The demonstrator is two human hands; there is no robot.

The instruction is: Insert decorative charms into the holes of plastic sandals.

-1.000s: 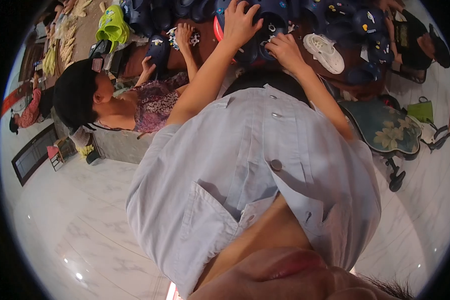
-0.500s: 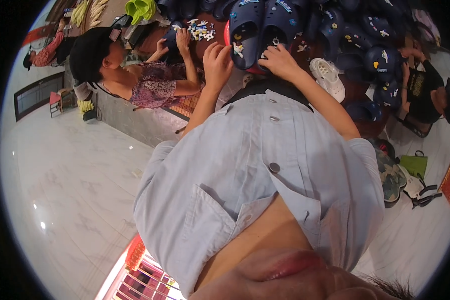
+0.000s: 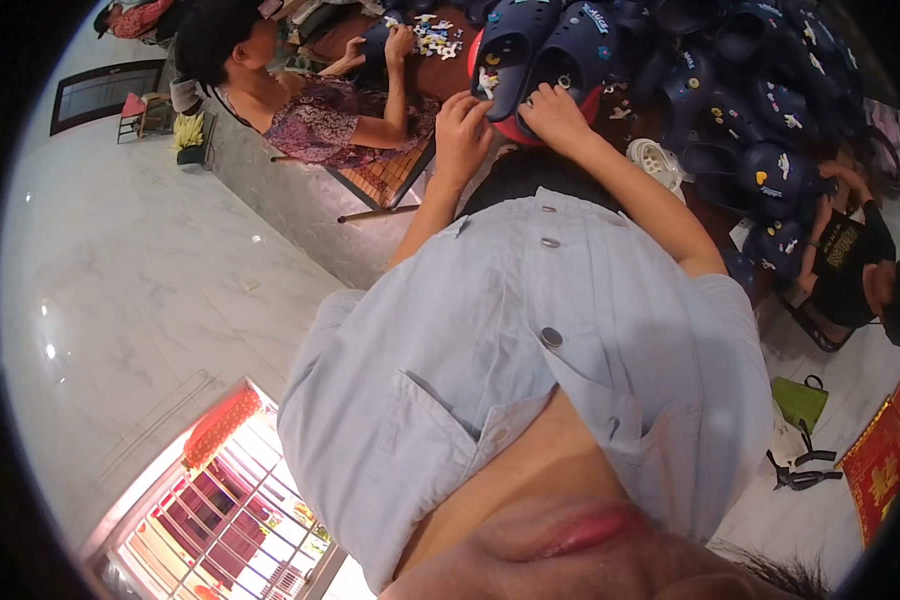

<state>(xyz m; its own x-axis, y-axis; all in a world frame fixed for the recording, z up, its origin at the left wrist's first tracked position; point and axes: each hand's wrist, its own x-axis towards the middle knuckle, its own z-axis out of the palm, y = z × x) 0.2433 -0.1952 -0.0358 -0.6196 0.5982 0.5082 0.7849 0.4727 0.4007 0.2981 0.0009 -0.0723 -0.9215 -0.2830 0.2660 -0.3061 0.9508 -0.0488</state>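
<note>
Two navy blue clogs, a left clog and a right clog, lie side by side over a red round surface in front of me. Curled around the near edge of the left clog are the fingers of my left hand. A small white and yellow charm shows beside those fingertips. My right hand is closed on the near end of the right clog, its fingertips bent inward. Whether either hand also pinches something small is hidden.
At the left, a co-worker handles another navy clog beside a pile of small white charms. Many charm-decorated navy clogs crowd the right of the dark table, near a white clog. Another person sits at the far right.
The whole view has shifted, bringing the barred window further into sight. Both hands stay at the near ends of the clogs, the left one's fingers now lower against the edge.
</note>
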